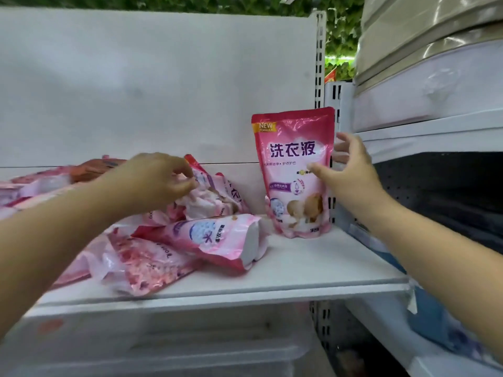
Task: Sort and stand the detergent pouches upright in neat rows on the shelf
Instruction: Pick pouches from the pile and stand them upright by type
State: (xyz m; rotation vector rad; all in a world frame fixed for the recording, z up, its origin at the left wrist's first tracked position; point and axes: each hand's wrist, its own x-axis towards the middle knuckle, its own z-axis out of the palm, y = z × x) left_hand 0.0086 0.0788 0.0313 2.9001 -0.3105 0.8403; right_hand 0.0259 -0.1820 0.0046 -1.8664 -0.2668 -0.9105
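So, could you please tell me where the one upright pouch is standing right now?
In the head view, the upright pouch stands at the shelf's right end, by the slotted upright, with the right hand at its side and the fallen pouches to its left.

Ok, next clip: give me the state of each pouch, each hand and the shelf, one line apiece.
Upright pink detergent pouch: standing at the shelf's right end, front facing out.
Front pouch: lying on its side, base toward the right.
Pouch heap: lying flat and overlapping, unsorted.
Left hand: fingers curled on a crumpled pouch in the heap.
Right hand: open, thumb on the upright pouch's front.
White shelf: bare in front of the upright pouch.
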